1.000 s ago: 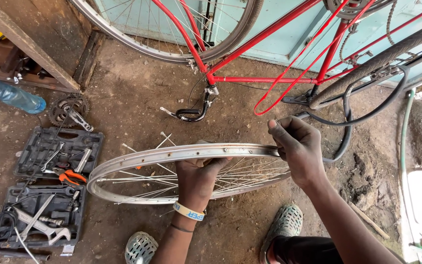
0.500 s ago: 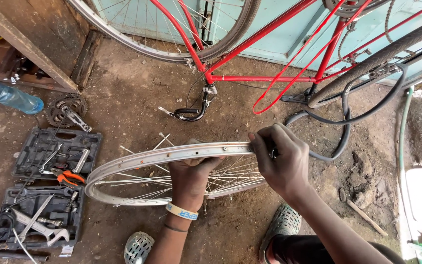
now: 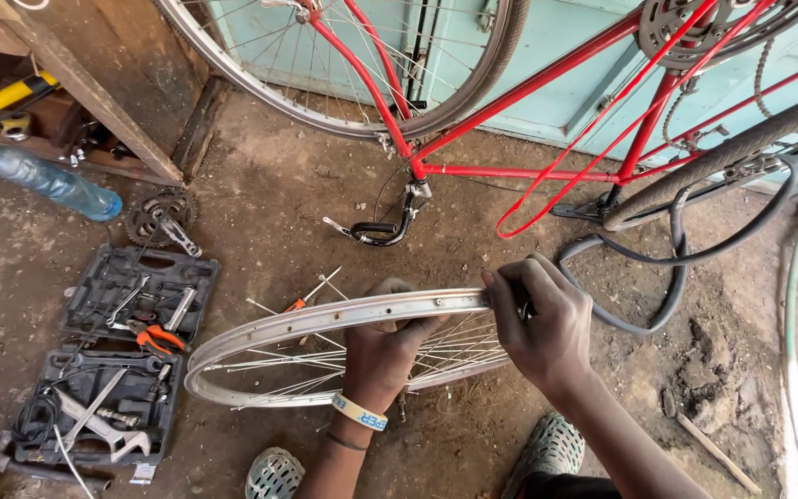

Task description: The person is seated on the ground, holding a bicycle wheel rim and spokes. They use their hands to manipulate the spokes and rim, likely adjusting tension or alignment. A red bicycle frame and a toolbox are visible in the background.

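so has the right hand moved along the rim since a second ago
Yes. The right hand has slid left along the bare wheel rim, toward the open tool case.

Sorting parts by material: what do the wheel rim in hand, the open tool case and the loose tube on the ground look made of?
Wheel rim: bare metal, dull silver sheen, steel or aluminium unclear. Tool case: looks like moulded plastic, matte dark grey, with shaped recesses for the tools. Tube: likely rubber, matte black, lying in a limp loop.

head view, steeply downward, close over hands (image 3: 454,346)
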